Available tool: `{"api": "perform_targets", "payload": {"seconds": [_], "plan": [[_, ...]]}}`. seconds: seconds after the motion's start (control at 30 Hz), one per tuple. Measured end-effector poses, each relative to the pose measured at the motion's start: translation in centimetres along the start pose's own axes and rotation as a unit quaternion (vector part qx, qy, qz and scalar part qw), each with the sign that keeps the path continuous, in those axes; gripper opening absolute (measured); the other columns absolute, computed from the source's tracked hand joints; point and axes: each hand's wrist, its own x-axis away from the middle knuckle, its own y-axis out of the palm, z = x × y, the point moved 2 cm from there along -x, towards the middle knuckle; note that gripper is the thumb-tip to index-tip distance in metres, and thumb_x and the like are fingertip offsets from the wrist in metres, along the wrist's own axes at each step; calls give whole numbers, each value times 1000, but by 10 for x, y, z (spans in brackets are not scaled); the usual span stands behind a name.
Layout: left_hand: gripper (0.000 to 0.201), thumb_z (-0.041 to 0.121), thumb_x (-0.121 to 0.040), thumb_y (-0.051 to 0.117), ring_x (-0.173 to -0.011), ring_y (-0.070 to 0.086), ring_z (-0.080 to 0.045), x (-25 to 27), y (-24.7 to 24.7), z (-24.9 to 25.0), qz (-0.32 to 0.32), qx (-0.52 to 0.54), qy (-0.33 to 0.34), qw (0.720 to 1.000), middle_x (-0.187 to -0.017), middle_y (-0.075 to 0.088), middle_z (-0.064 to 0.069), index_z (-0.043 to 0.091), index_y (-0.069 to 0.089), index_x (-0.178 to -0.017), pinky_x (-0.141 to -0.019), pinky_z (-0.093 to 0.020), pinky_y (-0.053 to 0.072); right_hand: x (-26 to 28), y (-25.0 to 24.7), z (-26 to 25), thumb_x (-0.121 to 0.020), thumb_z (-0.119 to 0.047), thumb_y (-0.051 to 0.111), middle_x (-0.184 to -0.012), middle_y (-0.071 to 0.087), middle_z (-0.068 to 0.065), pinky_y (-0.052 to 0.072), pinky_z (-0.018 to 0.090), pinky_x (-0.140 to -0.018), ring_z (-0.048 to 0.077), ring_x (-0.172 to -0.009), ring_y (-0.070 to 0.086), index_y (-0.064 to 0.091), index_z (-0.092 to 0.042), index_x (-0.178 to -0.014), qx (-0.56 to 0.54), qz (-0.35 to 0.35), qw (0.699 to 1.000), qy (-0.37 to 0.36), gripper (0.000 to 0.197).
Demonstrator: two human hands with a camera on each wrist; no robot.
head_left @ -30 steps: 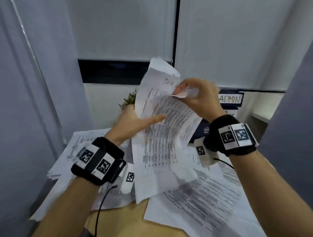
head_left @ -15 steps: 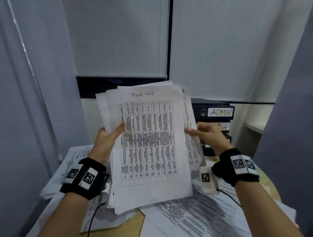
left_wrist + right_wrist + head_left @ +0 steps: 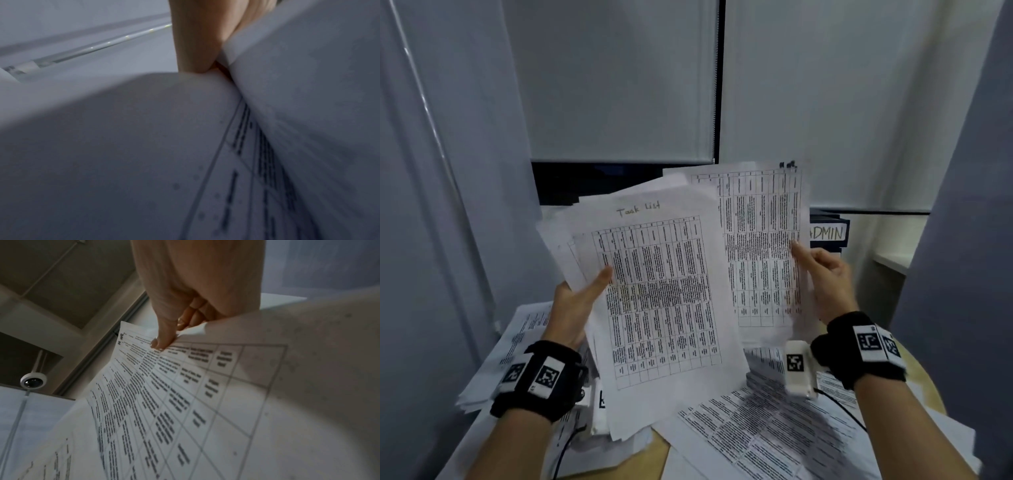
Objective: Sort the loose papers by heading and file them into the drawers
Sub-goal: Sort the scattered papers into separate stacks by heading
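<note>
My left hand (image 3: pixel 580 298) holds a sheaf of white papers (image 3: pixel 661 294) upright, thumb on the front; the top sheet is a printed table headed "Task list" in handwriting. In the left wrist view the thumb (image 3: pixel 195 45) presses on the sheaf (image 3: pixel 123 146). My right hand (image 3: pixel 822 274) pinches a separate table sheet (image 3: pixel 760 246) by its right edge, held up to the right of and partly behind the sheaf. The right wrist view shows thumb and fingers (image 3: pixel 164 337) nipping that sheet (image 3: pixel 185 402). Dark drawers with an "ADMIN" label (image 3: pixel 828 233) stand behind my right hand.
More printed papers (image 3: pixel 774 431) lie spread over a round wooden table (image 3: pixel 657 448), with another pile (image 3: pixel 517 342) at the left. Grey partition walls close in on both sides. Window blinds hang behind. A ceiling camera (image 3: pixel 33 380) shows overhead.
The papers went from a crumpled bunch to an upright sheaf in my left hand. My right hand has since drawn one sheet out to the right and raised it.
</note>
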Motion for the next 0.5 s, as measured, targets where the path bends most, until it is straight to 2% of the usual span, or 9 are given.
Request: {"api": "perform_targets", "payload": {"seconds": [0.07, 0.13, 0.17, 0.23, 0.3, 0.37, 0.43, 0.47, 0.5], "plan": [[55, 39, -68, 74, -109, 59, -21, 0, 1, 0, -12, -1, 5, 1000, -108, 67, 0, 12, 59, -113, -107, -45, 38, 0, 1, -1, -77, -34, 71, -66, 67, -9, 48, 24, -79, 2, -69, 63, 66, -17, -72, -14, 6, 1000, 2, 19], [60, 39, -56, 83, -99, 67, -19, -4, 0, -4, -24, 4, 3, 1000, -100, 73, -2, 13, 64, -106, -99, -44, 47, -1, 0, -1, -76, -31, 74, -58, 63, -9, 48, 20, -65, 1, -57, 58, 59, -17, -63, -37, 35, 999, -5, 25], [75, 43, -48, 89, -98, 69, -20, -5, -1, -6, -16, 8, -1, 1000, -103, 73, -4, 10, 63, -111, -97, -45, 49, -3, -1, 0, -77, -29, 76, -54, 60, -10, 46, 17, -58, 0, -52, 54, 54, -18, -59, -49, 55, 997, -8, 30], [102, 46, -39, 94, -102, 68, -23, -10, -5, -12, 2, 7, -11, 1000, -114, 69, -8, 6, 55, -125, -97, -47, 49, -5, -3, 0, -79, -23, 77, -48, 56, -11, 42, 12, -50, -3, -47, 50, 46, -18, -57, -68, 95, 993, -10, 38], [98, 40, -40, 96, -99, 69, -22, -14, -6, -15, -2, 11, -12, 1000, -110, 71, -6, 6, 57, -123, -97, -47, 49, -6, -8, 0, -80, -19, 76, -43, 52, -12, 41, 10, -45, -5, -42, 47, 41, -15, -58, -71, 112, 991, -15, 41], [89, 34, -42, 95, -96, 70, -23, -14, -9, -15, -2, 15, -19, 1000, -105, 73, -7, 5, 61, -119, -96, -45, 50, -5, -14, 0, -76, -22, 79, -48, 57, -7, 44, 14, -49, -1, -47, 53, 44, -11, -60, -43, 118, 992, -17, 41], [95, 33, -42, 97, -98, 70, -23, -17, -13, -19, 10, 33, -15, 999, -109, 71, -8, 4, 56, -123, -94, -46, 51, -5, -21, 1, -69, -31, 84, -65, 67, 10, 50, 26, -60, 14, -63, 64, 52, 3, -66, -7, 117, 993, -11, 47], [97, 32, -44, 97, -99, 70, -22, -15, -13, -17, 16, 41, -16, 999, -111, 71, -8, 3, 54, -125, -93, -45, 52, -4, -25, 1, -67, -35, 85, -73, 70, 15, 52, 32, -65, 20, -69, 67, 56, 9, -72, 10, 120, 993, -2, 53], [91, 28, -48, 96, -97, 70, -20, -14, -13, -16, 19, 51, -14, 998, -110, 71, -7, 2, 54, -124, -89, -40, 55, -3, -28, 0, -65, -36, 85, -78, 73, 14, 54, 36, -68, 24, -74, 70, 59, 9, -74, 21, 123, 992, 8, 53]]}}
